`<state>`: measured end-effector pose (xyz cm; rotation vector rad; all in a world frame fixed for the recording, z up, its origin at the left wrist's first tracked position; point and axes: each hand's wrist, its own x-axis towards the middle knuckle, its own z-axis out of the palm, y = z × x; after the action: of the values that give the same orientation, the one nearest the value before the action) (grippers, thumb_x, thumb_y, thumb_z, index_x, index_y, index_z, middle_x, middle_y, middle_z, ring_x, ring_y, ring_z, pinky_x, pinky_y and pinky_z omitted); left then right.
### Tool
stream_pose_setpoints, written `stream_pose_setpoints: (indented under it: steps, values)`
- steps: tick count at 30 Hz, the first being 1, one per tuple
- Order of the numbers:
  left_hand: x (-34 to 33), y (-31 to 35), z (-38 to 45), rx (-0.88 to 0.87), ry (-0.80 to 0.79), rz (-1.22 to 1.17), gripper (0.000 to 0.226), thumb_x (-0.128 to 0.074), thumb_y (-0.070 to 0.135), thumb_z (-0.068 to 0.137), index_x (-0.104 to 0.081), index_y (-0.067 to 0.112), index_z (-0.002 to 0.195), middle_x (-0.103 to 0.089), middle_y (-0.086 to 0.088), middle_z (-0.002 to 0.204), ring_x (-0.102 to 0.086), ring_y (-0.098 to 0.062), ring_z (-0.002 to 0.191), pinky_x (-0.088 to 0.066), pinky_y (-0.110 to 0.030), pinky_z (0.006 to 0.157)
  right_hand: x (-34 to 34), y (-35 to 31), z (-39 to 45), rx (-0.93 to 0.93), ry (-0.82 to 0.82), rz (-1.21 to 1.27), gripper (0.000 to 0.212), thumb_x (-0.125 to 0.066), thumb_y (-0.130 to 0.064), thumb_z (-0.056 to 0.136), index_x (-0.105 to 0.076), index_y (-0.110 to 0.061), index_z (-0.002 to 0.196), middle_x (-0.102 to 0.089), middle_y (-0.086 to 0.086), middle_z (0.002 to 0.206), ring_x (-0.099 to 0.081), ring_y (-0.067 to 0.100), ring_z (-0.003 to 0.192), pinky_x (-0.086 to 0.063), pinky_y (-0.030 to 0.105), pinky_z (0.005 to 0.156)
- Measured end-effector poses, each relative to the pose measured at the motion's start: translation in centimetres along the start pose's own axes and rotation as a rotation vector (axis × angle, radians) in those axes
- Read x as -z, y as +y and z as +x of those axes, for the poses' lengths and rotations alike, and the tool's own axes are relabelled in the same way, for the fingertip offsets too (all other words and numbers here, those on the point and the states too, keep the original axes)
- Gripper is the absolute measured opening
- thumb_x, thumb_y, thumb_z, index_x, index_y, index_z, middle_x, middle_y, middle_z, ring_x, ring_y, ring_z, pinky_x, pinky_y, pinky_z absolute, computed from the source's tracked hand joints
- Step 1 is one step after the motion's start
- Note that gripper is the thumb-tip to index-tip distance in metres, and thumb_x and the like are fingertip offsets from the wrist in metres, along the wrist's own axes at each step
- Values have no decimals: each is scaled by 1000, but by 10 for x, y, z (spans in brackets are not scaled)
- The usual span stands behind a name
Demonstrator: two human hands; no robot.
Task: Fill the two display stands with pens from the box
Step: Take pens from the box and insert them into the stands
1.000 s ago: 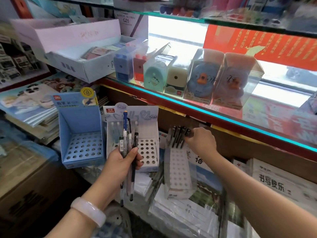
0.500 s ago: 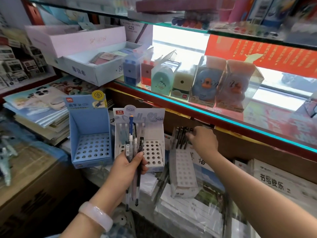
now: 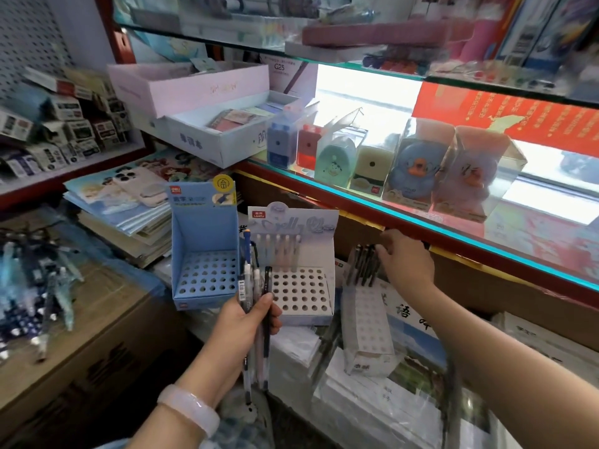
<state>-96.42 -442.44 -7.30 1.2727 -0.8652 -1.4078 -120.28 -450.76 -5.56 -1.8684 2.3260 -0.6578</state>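
Gripping a bundle of upright pens, my left hand sits before the pale-blue perforated cardboard stand and the white perforated cardboard stand, both unfilled. My right hand pinches the dark pens protruding from the narrow white cardboard box.

Two pen stands, both hands busy

The left hand grips a bundle of pens before the blue stand and white stand; the right hand pinches dark pens in the box.
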Motion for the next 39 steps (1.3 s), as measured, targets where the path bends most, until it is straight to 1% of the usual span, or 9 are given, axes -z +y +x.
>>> stream_pose_setpoints:
  steps: [3, 7, 9, 11, 13, 16, 19, 27, 39]
  values:
    - [-5, 6, -4, 6, -22, -41, 15, -48, 4, 93, -58, 3, 82, -59, -6, 61, -58, -13, 50, -51, -20, 48, 10, -32, -16, 157, -33, 117, 23, -53, -27, 95, -58, -19, 116, -65, -4, 99, -62, 10, 82, -52, 26, 72]
    - [-19, 19, -7, -33, -126, -25, 11, -50, 7, 93, -61, 6, 91, -61, -6, 65, -61, -11, 53, -52, -21, 52, 17, -79, -48, 258, -607, 557, 27, -50, -33, 95, -65, -12, 103, -65, -1, 85, -60, 7, 74, -52, 23, 69]
    - [-23, 25, -7, -67, -174, -6, 13, -50, 9, 93, -62, 8, 96, -64, -3, 63, -62, -11, 55, -52, -22, 53, 19, -86, -56, 229, -695, 709, 28, -55, -33, 93, -67, -8, 98, -68, 7, 88, -62, 12, 76, -54, 30, 76]
    - [-24, 26, -7, -81, -200, 22, 15, -50, 10, 93, -62, 6, 100, -66, -3, 65, -65, -12, 58, -54, -22, 55, 24, -84, -58, 176, -671, 774, 22, -59, -29, 91, -67, -9, 95, -68, 9, 91, -64, 20, 80, -54, 36, 82]
    - [-23, 21, -6, -50, -201, 29, 15, -51, 11, 92, -62, 4, 100, -69, -8, 72, -68, -16, 62, -56, -24, 57, 35, -76, -53, 95, -596, 859, 17, -58, -27, 91, -64, -12, 95, -67, 6, 90, -64, 18, 81, -55, 29, 77]
    - [-21, 13, -5, 16, -144, 35, 13, -50, 11, 93, -57, 2, 96, -66, -12, 70, -67, -21, 58, -59, -31, 57, 55, -52, -35, 50, -267, 828, 14, -57, -28, 91, -62, -15, 93, -66, 0, 77, -62, 5, 62, -53, 18, 61]
    - [-21, 9, -4, 29, -111, 118, 15, -48, 15, 95, -54, 3, 92, -55, -9, 63, -55, -16, 46, -51, -25, 45, 61, -18, -18, 73, 9, 669, 15, -55, -23, 92, -61, -9, 93, -66, 2, 73, -64, 4, 57, -56, 19, 60]
    - [-34, 3, 5, 3, -70, 126, 21, -47, 21, 94, -54, 2, 90, -47, 2, 50, -42, -8, 38, -38, -20, 38, 13, 17, -16, 40, -66, 365, 10, -47, -15, 97, -53, -11, 92, -64, 6, 85, -67, 15, 80, -57, 41, 73]
    - [-35, -7, 26, 10, 82, 150, 12, -44, 15, 97, -53, 11, 89, -44, -1, 53, -41, -13, 42, -35, -29, 46, -17, 9, -9, 104, -83, 231, 16, -43, -19, 99, -52, -8, 107, -67, 12, 94, -67, 23, 86, -56, 44, 74]
